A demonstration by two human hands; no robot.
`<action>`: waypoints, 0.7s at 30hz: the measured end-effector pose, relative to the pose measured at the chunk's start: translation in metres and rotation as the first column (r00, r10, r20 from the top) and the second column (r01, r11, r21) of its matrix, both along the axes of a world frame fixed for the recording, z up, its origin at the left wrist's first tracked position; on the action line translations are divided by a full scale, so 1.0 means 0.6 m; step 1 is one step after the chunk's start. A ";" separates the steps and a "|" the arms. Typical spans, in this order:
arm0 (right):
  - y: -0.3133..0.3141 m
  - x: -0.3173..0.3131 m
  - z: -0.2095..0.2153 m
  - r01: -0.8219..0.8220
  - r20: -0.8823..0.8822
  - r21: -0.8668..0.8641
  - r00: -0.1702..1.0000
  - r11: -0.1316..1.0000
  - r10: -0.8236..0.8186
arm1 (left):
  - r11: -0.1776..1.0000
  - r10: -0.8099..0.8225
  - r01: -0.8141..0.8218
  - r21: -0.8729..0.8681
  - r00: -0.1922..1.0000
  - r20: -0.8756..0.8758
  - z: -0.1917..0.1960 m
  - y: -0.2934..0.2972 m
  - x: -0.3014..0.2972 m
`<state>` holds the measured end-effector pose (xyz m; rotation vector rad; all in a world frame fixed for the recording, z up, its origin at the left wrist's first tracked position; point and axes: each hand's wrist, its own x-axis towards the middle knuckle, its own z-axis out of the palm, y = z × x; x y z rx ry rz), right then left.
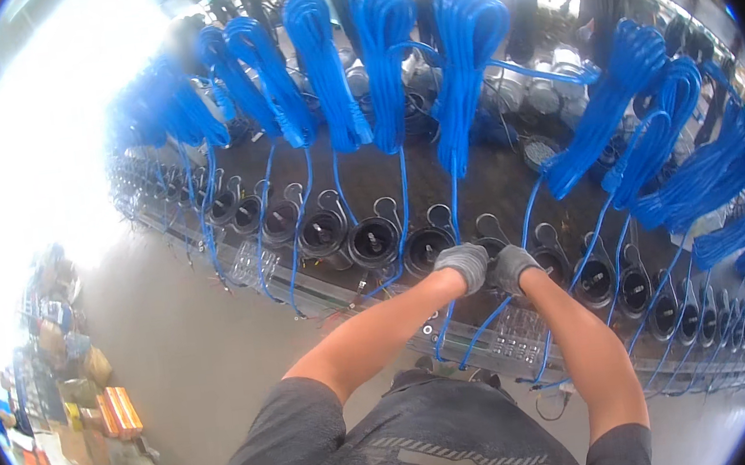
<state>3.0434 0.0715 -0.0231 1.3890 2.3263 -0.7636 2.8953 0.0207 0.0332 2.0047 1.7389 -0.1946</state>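
My left hand (464, 265), in a grey knit glove, is at the front edge of the bench with its fingers curled inward. Close beside it, my right hand (514, 268) wears a matching glove and is closed too. Both are over a round black housing (491, 244) that is largely covered by them; whatever the fingers grip is hidden. A wire ring (487, 220) stands up behind this housing. To its left is another black round housing (429, 249), and a blue cable (455, 201) runs down just beside my left hand.
Coiled blue cables (467, 50) hang in a row above the bench. Similar housings (373, 240) line the bench on both sides. Clear plastic trays (519, 335) with small parts sit along the front edge. Boxes (119, 412) stand at the lower left, beyond the grey floor (173, 317).
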 end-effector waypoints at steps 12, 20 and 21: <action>-0.070 0.035 0.065 0.424 -0.358 -0.428 0.731 0.798 -0.580 | 0.983 0.039 0.045 -0.179 0.897 0.440 0.017 -0.031 -0.027; -0.181 0.052 0.144 0.242 -0.720 -0.544 0.358 0.804 -0.595 | 0.974 0.227 -0.094 -0.207 0.458 0.860 0.060 -0.145 -0.069; -0.194 0.046 0.151 0.210 -0.571 -0.787 0.108 0.580 -0.814 | 0.975 0.203 -0.170 -0.142 0.433 0.878 0.055 -0.151 -0.070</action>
